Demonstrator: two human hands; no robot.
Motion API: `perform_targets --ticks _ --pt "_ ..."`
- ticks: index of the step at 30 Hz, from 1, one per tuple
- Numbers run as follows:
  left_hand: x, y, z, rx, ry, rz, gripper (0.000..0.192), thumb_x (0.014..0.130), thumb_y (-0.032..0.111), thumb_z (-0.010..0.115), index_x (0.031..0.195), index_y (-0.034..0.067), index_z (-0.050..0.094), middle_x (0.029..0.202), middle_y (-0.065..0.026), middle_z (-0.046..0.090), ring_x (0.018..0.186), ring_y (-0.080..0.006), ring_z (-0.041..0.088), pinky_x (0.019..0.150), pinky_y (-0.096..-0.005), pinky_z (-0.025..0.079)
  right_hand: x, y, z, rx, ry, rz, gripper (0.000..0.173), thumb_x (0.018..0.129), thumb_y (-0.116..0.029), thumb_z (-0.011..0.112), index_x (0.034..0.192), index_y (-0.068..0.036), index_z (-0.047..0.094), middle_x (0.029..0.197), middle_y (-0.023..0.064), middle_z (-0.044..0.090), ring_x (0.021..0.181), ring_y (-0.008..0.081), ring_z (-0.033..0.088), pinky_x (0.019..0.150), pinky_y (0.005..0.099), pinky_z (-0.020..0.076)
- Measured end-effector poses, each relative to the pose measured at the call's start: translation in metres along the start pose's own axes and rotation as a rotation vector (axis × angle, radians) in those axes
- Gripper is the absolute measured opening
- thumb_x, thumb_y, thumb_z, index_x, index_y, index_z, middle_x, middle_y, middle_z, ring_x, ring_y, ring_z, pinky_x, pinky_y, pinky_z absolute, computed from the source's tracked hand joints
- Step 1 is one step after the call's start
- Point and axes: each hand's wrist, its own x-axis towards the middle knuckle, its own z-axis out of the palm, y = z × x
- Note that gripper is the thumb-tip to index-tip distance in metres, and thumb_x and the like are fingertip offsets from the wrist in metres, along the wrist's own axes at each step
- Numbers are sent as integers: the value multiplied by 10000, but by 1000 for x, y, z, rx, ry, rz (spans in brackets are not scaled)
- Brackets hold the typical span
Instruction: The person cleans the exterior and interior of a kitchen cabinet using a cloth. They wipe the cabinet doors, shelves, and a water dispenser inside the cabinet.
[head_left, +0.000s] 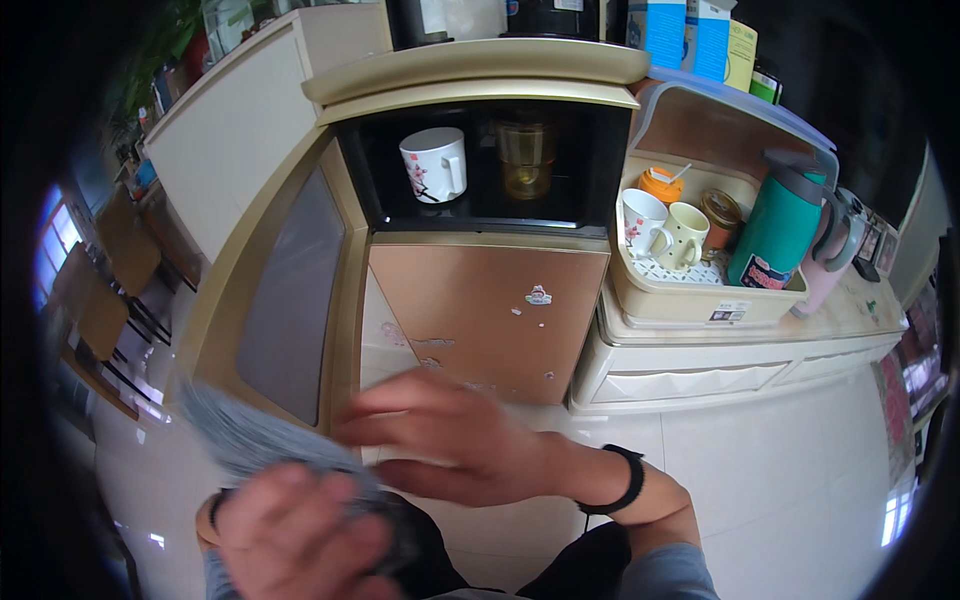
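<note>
A blurred grey-blue cloth (259, 435) hangs from my left hand (300, 529), its loose end spread up and to the left in front of the open door (289, 300). Close to the cloth's right side is my right hand (442, 439), fingers apart and thumb spread; motion blur hides whether it touches the cloth. Behind them stands a gold-trimmed cabinet with a black upper compartment (480, 214). Inside that compartment are a white mug (435, 165) with a blossom print and an amber-tinted clear vessel (526, 161). The compartment's door swings out to the left.
Under the compartment is a copper-coloured panel (487, 307) with stickers. To the right, a lidded cream box (675, 296) holds mugs, jars and a green vacuum jug (780, 225). A pink jug (832, 255) stands behind it on a white low cabinet (690, 382). Chairs (97, 300) are far left.
</note>
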Motion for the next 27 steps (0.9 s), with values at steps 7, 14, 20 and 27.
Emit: perform_targets --ticks 7,14,20,27 --pt "13 -13 122 -289 2 7 566 734 177 715 1256 15 568 1294 -157 547 1241 -363 481 1063 -534 338 -57 -7 -15 622 232 816 436 923 -130 673 1322 -28 528 1220 58 606 1090 142 573 935 321 484" --pt "7 -43 138 -480 -92 -130 759 673 200 855 1327 43 503 1463 -167 375 1374 -414 342 1106 -580 264 -45 4 -63 173 534 718 350 907 -132 690 1228 -26 598 1128 49 650 991 126 616 886 286 500" --pt "-14 -52 141 -214 -72 -199 472 743 113 770 1187 79 614 1410 -138 438 1372 -396 350 1092 -587 272 -3 63 -121 -1017 489 248 362 859 -44 663 1211 -26 581 1159 164 588 1070 337 584 934 365 467" --pt "-22 -68 148 -162 -53 -243 357 765 93 733 1108 65 639 1374 -128 476 1352 -388 373 1085 -589 283 1 156 -109 -1388 147 240 382 770 -72 661 1146 -16 620 1195 184 596 1201 356 513 1032 445 378"
